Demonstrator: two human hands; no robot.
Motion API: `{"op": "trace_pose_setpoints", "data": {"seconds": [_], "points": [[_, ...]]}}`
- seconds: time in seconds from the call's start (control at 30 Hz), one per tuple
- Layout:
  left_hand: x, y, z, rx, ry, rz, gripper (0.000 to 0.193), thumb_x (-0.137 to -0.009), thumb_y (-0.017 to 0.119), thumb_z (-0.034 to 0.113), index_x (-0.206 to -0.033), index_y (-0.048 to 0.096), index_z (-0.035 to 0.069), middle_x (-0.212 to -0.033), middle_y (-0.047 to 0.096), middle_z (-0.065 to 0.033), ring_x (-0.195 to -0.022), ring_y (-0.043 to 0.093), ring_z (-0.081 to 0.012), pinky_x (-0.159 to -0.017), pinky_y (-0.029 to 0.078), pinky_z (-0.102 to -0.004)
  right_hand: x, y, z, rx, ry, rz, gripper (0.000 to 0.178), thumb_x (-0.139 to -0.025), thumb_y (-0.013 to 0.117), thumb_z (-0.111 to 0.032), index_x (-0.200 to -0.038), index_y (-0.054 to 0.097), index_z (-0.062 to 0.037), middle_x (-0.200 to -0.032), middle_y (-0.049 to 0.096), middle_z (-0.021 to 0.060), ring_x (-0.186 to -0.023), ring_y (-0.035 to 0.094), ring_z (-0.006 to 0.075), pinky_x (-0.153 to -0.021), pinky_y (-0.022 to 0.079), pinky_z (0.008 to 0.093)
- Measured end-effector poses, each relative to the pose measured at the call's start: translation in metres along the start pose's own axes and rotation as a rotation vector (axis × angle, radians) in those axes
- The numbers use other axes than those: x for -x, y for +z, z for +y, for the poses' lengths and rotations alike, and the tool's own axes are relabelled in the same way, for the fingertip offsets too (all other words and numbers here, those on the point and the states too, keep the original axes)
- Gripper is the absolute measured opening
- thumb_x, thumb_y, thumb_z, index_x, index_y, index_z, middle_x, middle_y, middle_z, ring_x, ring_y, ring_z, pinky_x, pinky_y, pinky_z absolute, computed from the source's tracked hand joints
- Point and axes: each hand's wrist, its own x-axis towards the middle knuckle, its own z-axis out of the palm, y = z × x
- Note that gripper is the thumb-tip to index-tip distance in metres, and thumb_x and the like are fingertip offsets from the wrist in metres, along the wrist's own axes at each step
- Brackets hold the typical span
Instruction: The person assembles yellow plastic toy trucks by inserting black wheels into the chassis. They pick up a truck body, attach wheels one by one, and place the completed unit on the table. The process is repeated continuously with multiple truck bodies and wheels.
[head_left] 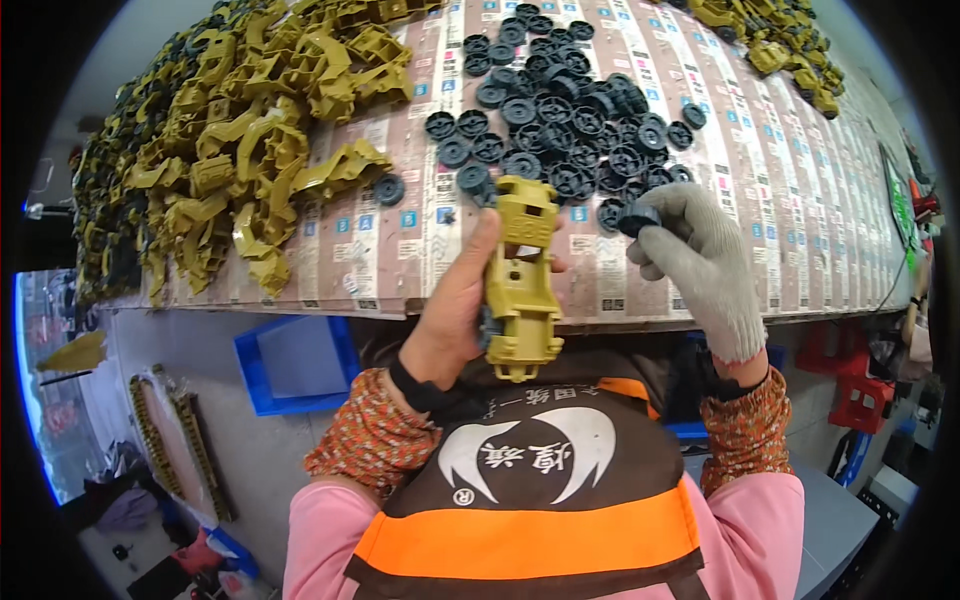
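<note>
My bare left hand [456, 292] is closed round an olive-yellow plastic toy car chassis [527, 290], held upright over the table's front edge. Dark wheels [476, 184] show at the chassis's left side, near its far end and partly behind my fingers. My right hand [700, 250], in a grey knitted glove, pinches a dark toy wheel [638, 218] between thumb and fingers, a short way right of the chassis and apart from it. Just beyond both hands lies a loose heap of dark plastic toy wheels [555, 110].
A large pile of olive-yellow toy car parts [265, 130] covers the table's left side. More such parts [775, 45] lie at the far right. The table [790, 220] has a patterned covering. Below its edge stand a blue bin [298, 366] and red plastic stools [860, 395].
</note>
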Motion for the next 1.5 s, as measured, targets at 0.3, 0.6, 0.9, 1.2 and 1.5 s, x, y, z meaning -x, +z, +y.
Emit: {"op": "trace_pose_setpoints", "data": {"seconds": [0.3, 0.6, 0.9, 1.2, 1.5], "points": [[0.013, 0.012, -0.005, -0.139, 0.124, 0.009, 0.064, -0.108, 0.058, 0.052, -0.154, 0.038, 0.012, -0.132, 0.062, -0.0129, -0.108, 0.072, -0.0271, -0.084, 0.067, -0.0428, -0.003, 0.050, 0.034, 0.051, -0.277, 0.146, 0.022, -0.097, 0.068, -0.002, -0.119, 0.067, -0.0016, -0.099, 0.071, 0.0056, -0.086, 0.066, 0.0082, -0.076, 0.055, 0.0260], [0.007, 0.006, 0.000, -0.152, 0.235, 0.125, 0.061, -0.109, 0.057, 0.051, -0.154, 0.038, 0.014, -0.134, 0.062, -0.0144, -0.113, 0.070, -0.0275, -0.088, 0.066, -0.0434, 0.025, 0.064, 0.041, 0.102, -0.322, 0.148, 0.024, -0.096, 0.069, 0.001, -0.119, 0.068, -0.0022, -0.094, 0.071, 0.0076, -0.082, 0.070, 0.0114, -0.072, 0.057, 0.0275], [-0.002, 0.008, 0.000, -0.262, 0.406, 0.156, 0.061, -0.109, 0.059, 0.047, -0.156, 0.036, 0.014, -0.136, 0.063, -0.0146, -0.110, 0.071, -0.0250, -0.082, 0.065, -0.0378, 0.043, 0.069, 0.033, 0.209, -0.363, 0.092, 0.026, -0.092, 0.070, 0.000, -0.118, 0.067, -0.0019, -0.093, 0.069, 0.0146, -0.076, 0.070, 0.0257, -0.069, 0.055, 0.0361], [-0.002, 0.010, -0.002, -0.232, 0.476, 0.184, 0.060, -0.109, 0.061, 0.046, -0.153, 0.037, 0.014, -0.133, 0.065, -0.0141, -0.107, 0.071, -0.0239, -0.082, 0.065, -0.0375, 0.039, 0.073, 0.044, 0.213, -0.402, 0.130, 0.025, -0.092, 0.071, -0.001, -0.116, 0.067, -0.0018, -0.092, 0.069, 0.0159, -0.076, 0.071, 0.0301, -0.068, 0.056, 0.0386], [-0.004, 0.005, -0.008, -0.182, 0.498, 0.192, 0.054, -0.109, 0.060, 0.048, -0.148, 0.045, 0.014, -0.132, 0.066, -0.0131, -0.106, 0.072, -0.0237, -0.079, 0.066, -0.0354, 0.041, 0.078, 0.041, 0.152, -0.305, 0.047, 0.027, -0.092, 0.070, -0.002, -0.118, 0.067, -0.0012, -0.096, 0.070, 0.0176, -0.078, 0.072, 0.0307, -0.072, 0.057, 0.0379]]}}
